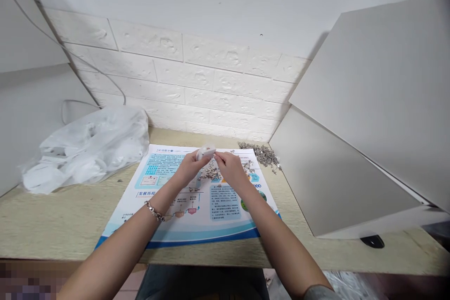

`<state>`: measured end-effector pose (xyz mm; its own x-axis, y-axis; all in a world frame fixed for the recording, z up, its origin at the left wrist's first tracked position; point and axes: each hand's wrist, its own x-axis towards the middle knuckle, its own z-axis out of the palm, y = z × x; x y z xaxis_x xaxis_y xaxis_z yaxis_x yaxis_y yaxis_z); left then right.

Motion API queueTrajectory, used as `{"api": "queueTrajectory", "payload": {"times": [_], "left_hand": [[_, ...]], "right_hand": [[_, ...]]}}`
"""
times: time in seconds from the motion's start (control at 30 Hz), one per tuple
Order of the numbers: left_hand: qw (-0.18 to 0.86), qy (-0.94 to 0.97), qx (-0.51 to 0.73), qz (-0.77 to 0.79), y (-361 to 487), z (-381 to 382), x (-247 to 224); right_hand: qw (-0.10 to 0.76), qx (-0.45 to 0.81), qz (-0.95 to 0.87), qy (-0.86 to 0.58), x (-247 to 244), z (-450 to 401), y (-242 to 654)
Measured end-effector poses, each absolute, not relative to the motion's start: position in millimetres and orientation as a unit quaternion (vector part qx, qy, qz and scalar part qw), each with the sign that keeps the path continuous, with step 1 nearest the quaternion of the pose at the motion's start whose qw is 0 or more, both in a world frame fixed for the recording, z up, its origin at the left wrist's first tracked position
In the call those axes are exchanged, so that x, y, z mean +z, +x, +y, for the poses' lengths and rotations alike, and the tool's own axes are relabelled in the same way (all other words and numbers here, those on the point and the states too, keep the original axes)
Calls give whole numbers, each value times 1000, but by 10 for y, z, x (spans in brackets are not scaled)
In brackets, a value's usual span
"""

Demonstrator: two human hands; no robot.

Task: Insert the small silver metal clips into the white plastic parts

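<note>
My left hand (190, 168) holds a small white plastic part (206, 152) between thumb and fingers, above a printed blue and white poster (197, 218) on the wooden table. My right hand (229, 168) has its fingertips pinched at the part's right end; whether it holds a small metal piece I cannot tell. A bracelet (153, 211) circles my left wrist. Small silvery metal pieces (211, 174) lie scattered on the poster just below both hands.
A heap of several small metal pieces (262, 153) lies at the back right of the table. A white plastic bag (87, 147) sits at the left. Grey panels (351, 150) stand on the right, a black object (372, 241) beneath them. A white brick wall is behind.
</note>
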<state>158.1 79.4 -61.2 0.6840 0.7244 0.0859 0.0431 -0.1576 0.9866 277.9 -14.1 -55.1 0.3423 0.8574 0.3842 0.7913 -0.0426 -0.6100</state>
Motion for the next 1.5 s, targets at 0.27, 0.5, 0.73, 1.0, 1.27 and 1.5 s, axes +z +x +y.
{"api": "queueTrajectory", "payload": {"times": [0.27, 0.5, 0.73, 1.0, 1.27, 1.5], "left_hand": [[527, 740, 318, 270, 1569, 754, -558], [517, 747, 316, 273, 1563, 724, -519], [458, 780, 322, 279, 1574, 710, -576], [480, 756, 334, 293, 1579, 672, -534], [589, 701, 316, 252, 1603, 748, -603], [593, 699, 309, 254, 1593, 758, -626]], "right_hand": [[363, -4, -573, -735, -527, -156, 2703], [317, -30, -584, -746, -478, -178, 2671], [305, -48, -557, -771, -473, -177, 2649], [317, -26, -594, -739, -490, -168, 2735], [357, -35, -597, -718, -489, -159, 2734], [368, -28, -590, -718, -465, -166, 2745]]}}
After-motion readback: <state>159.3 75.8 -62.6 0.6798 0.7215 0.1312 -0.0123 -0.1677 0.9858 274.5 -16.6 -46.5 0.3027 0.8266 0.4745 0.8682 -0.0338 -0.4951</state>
